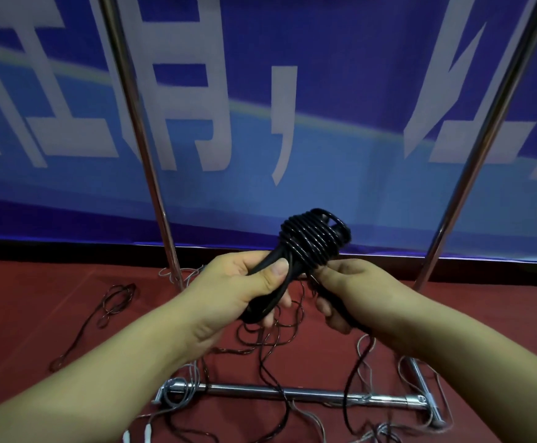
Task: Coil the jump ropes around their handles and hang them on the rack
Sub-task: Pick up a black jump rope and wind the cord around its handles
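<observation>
Together, two hands, left [245, 282] and right [360, 292], grip one pair of smooth black cylindrical jump-rope handles [270, 282] wrapped in glossy thin black cord coils [315, 241].

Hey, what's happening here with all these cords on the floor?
A person is winding a black jump rope around its handles. The left hand grips the black handles while the right hand pinches the rope just below the coil. The rest of that rope trails to the red carpeted floor, where more loose ropes lie around the base of the shiny metal rack. Nothing visible hangs there yet.
</observation>
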`<state>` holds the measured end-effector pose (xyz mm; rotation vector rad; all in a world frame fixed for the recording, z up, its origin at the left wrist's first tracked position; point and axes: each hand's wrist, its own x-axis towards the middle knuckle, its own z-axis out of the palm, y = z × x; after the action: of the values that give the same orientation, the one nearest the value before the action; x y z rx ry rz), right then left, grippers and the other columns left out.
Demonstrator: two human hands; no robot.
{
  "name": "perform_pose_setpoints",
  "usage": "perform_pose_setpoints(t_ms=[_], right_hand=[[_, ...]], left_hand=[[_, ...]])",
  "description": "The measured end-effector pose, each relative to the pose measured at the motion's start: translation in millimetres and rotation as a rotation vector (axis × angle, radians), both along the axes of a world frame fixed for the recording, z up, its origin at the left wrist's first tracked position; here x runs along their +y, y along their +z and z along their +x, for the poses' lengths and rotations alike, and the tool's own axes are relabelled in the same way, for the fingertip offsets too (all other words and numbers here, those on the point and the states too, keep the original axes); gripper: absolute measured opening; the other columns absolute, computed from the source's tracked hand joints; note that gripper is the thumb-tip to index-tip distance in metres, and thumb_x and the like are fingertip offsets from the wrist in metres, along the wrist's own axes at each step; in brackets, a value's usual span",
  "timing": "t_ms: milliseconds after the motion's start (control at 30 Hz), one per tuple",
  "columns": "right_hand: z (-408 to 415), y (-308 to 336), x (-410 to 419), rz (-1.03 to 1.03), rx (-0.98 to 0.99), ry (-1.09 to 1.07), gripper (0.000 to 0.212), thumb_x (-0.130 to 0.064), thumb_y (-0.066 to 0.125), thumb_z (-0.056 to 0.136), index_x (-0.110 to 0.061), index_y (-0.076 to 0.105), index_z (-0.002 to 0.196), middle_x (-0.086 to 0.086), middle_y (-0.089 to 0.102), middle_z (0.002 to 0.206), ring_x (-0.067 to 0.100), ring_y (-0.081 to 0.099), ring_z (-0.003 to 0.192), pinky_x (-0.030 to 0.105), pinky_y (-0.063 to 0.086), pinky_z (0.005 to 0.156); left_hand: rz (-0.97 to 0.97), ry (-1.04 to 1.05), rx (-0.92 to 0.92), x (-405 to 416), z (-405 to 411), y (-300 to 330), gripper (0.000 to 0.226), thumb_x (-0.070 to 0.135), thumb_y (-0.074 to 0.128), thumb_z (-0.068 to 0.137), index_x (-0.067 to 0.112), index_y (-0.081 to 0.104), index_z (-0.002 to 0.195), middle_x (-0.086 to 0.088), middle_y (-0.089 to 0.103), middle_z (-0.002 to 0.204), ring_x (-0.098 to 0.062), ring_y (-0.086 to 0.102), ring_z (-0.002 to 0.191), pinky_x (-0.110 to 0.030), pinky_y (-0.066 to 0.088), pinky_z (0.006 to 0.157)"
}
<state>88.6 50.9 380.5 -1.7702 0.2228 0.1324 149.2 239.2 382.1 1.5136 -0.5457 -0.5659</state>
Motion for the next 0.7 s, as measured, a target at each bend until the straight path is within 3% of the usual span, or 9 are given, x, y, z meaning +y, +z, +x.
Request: perform_pose_setpoints(t_ms=[133,233,400,567,700], right_hand=[[-0.4,1.0,-2.7,-0.045,-0.012,0.009,0.036,-0.036,0.047,0.104,-0.009,0.054,0.081,0.016,0.051,0.068,0.014,0.039,0.042,0.021,0.031,0.04],[-0.4,1.1,-2.5,-0.059,-0.01,0.009,0.035,-0.034,0.048,0.104,-0.01,0.054,0.08,0.01,0.054,0.063,0.014,0.045,0.044,0.02,0.035,0.042],[2.6,-3.4,-3.5,-0.08,-0.036,-0.003,0.033,-0.037,0.054,0.101,-0.014,0.057,0.077,0.004,0.056,0.063,0.016,0.052,0.056,0.032,0.047,0.064],[-1.3,-2.0,-1.2,-0.14,-0.051,0.038,0.018,-0.028,0.063,0.097,-0.015,0.062,0.084,-0.001,0.057,0.061,0.014,0.052,0.051,0.026,0.043,0.051],[-3.2,-4.5,0.4,-0.206,-0.06,0.012,0.019,-0.026,0.065,0.095,-0.009,0.063,0.086,-0.002,0.059,0.056,0.016,0.06,0.052,0.027,0.051,0.054]], left_hand=[[0.004,0.12,0.035,-1.3,3.0,-3.6,0.039,0.039,0.065,0.079,0.011,0.074,0.104,-0.01,0.068,0.071,-0.016,0.054,0.047,-0.02,0.046,0.049],[0.018,0.176,0.041,-3.9,2.4,-4.8,0.035,0.037,0.065,0.084,0.013,0.074,0.108,-0.01,0.07,0.073,-0.016,0.055,0.047,-0.021,0.047,0.05],[0.016,0.274,0.073,-5.3,7.9,-8.8,0.025,0.029,0.064,0.095,0.009,0.073,0.107,-0.009,0.07,0.071,-0.016,0.055,0.047,-0.02,0.047,0.048],[0.032,0.339,0.081,-7.3,8.5,-9.5,0.022,0.028,0.064,0.096,0.011,0.073,0.105,-0.007,0.071,0.07,-0.014,0.056,0.046,-0.02,0.048,0.048],[0.054,0.356,0.096,-7.9,9.4,-9.8,0.021,0.028,0.064,0.097,0.01,0.073,0.103,-0.007,0.072,0.071,-0.014,0.056,0.047,-0.021,0.048,0.048]])
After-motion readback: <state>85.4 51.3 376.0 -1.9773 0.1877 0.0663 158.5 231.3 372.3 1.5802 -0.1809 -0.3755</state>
